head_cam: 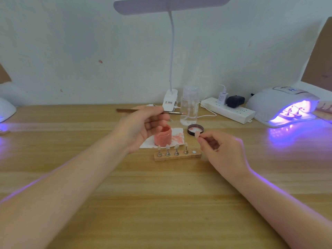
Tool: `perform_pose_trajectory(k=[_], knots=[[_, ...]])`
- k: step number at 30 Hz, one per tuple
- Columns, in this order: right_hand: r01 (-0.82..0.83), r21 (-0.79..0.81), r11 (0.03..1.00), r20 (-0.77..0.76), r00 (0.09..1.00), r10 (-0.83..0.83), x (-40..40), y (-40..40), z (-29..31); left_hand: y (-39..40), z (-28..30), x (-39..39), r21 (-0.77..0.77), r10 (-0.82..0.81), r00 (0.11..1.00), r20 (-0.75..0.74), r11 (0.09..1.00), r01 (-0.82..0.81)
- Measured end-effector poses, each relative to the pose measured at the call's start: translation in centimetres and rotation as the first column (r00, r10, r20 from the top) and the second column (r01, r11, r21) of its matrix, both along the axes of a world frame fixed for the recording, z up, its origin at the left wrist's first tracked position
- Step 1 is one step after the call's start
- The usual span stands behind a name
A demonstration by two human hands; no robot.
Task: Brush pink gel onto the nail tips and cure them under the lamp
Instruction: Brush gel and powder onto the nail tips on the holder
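Nail tip (197, 134) in rt hand (221, 147).

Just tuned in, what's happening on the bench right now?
A person is painting nail tips with pink gel. The left hand holds a brush above the open pink gel jar; the right hand pinches one nail tip lifted off the wooden holder. Four tips stand on the holder, and its right-end spot is vacant. At right, the lit curing lamp has another holder inside.
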State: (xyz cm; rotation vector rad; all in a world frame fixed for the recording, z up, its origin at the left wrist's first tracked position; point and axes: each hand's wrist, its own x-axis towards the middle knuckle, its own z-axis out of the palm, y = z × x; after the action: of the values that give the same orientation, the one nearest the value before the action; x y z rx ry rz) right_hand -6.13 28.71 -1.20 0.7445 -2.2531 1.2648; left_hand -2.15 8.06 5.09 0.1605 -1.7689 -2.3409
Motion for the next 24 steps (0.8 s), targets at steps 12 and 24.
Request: perform_pose_trajectory(k=[12,24], knots=[[0.000,-0.033,0.999,0.025,1.000,0.001,0.0,0.0,-0.1,4.3,-5.6,2.7,-0.566,0.006,0.905,-0.426,0.778,-0.272],[-0.004,-0.043,0.999,0.003,1.000,0.004,-0.1,0.0,-0.1,4.0,-6.2,3.0,-0.665,-0.093,0.841,-0.534,0.660,-0.350]])
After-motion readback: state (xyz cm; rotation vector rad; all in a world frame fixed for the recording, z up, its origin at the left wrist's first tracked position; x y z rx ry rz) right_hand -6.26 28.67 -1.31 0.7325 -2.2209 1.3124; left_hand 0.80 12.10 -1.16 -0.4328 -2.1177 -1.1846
